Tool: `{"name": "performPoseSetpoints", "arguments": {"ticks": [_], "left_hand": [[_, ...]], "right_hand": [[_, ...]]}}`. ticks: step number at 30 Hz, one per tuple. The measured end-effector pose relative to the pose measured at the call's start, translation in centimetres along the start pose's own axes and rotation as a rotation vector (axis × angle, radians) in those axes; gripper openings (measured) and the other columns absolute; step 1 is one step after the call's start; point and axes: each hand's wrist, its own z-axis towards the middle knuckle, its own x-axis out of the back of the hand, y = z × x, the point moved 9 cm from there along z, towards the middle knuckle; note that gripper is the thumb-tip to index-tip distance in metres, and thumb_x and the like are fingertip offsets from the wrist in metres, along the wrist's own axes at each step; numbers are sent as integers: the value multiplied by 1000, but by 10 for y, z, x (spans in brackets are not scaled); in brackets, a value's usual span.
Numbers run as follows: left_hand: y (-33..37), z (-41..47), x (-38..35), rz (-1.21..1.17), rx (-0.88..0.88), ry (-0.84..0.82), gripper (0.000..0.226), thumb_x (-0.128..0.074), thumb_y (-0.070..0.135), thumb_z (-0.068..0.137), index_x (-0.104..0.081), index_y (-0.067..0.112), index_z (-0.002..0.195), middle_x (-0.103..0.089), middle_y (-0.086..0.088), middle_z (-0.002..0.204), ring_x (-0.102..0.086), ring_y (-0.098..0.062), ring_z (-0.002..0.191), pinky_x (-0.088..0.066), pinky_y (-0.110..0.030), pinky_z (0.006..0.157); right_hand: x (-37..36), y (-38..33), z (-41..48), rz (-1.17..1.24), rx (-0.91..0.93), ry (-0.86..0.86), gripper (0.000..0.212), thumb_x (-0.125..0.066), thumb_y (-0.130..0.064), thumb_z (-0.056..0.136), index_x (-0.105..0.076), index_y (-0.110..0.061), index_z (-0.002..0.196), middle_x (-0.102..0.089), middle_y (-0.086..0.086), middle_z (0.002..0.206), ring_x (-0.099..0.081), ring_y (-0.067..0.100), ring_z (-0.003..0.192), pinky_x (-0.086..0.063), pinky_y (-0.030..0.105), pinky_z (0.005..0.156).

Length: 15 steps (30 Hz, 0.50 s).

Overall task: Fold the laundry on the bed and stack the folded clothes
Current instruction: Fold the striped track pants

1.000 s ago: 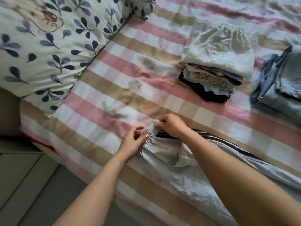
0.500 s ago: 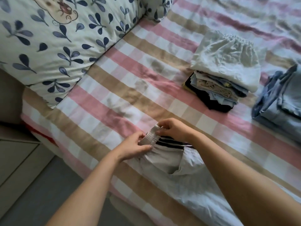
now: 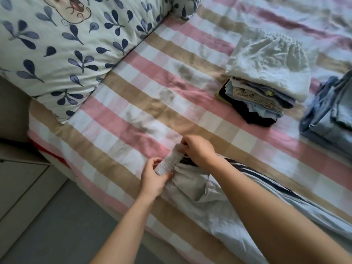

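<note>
Two bare hands work one pair of pale grey trousers (image 3: 209, 216) at the near edge of a checked bed (image 3: 133, 111). The left hand (image 3: 154, 178) curls round the lower end of the ribbed waistband (image 3: 169, 161), pinching it, while the right hand (image 3: 198, 149) pinches the upper end with curled fingers. The trousers, edged with dark stripes, lie crumpled on the bed, trailing toward the lower right. Farther back, well apart from them, sit two piles: one stack (image 3: 266, 60) of folded clothes topped by a white piece and, near its right side, one heap of blue denim (image 3: 331, 119). One leaf-print quilt (image 3: 57, 54) fills the far left.
</note>
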Motion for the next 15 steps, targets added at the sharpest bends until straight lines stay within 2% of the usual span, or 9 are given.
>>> {"name": "performPoseSetpoints", "arguments": {"ticks": [2,4,6,8,9,10,12,13,15], "left_hand": [[24,15,3,-41,-109,66,42,-75,-4,68,-56,5,105,-59,-6,96,-56,-19,85,-44,-14,70],[31,27,-2,0,-82,88,42,-73,-3,71,-55,1,108,-60,-13,102,-57,-25,95,-43,-26,78],[37,24,1,197,-60,212,46,-68,-3,74,-52,-1,116,-57,-18,114,-50,-32,111,-35,-31,88],[76,1,-4,388,-348,378,44,-57,-8,74,-54,-3,117,-55,-21,117,-44,-33,114,-29,-33,94],[100,-18,-23,409,-578,356,41,-51,-11,72,-57,-3,112,-57,-21,112,-47,-31,110,-32,-34,96],[120,-40,-49,407,-783,240,37,-46,-11,71,-62,-3,103,-61,-18,105,-53,-29,102,-41,-36,93],[142,-87,-113,441,-1091,-88,25,-47,-1,75,-68,3,87,-67,-11,88,-63,-26,83,-53,-36,73],[141,-107,-145,526,-1214,-230,23,-48,5,77,-70,7,83,-69,-7,86,-66,-25,79,-55,-34,67],[122,-124,-202,827,-1263,-433,33,-43,17,80,-74,18,93,-71,1,102,-67,-19,97,-56,-33,79]], "right_hand": [[30,4,4,67,-11,171,20,-56,-34,89,-62,-15,92,-65,8,100,-55,30,96,-38,35,69],[41,9,5,65,-39,183,24,-57,-35,89,-62,-17,105,-62,5,110,-52,27,106,-40,36,79],[44,18,-3,57,-71,192,29,-55,-32,90,-58,-19,116,-58,4,119,-47,26,114,-38,37,87],[62,32,-37,160,-79,370,26,-54,-23,90,-62,-16,113,-60,7,113,-50,29,109,-42,39,85],[76,43,-65,211,-73,515,22,-53,-19,90,-66,-12,107,-63,8,106,-55,31,101,-45,40,82],[85,56,-98,233,-73,663,20,-52,-16,90,-69,-10,99,-65,8,99,-58,31,93,-46,40,77],[84,87,-164,179,-125,850,23,-48,-15,88,-71,-10,89,-67,6,94,-59,27,87,-45,39,75],[75,102,-191,126,-166,867,23,-48,-16,86,-71,-12,88,-68,6,96,-59,25,89,-44,38,77],[50,135,-228,-4,-256,773,29,-45,-19,84,-72,-14,95,-69,9,106,-54,24,103,-40,39,87]]}}
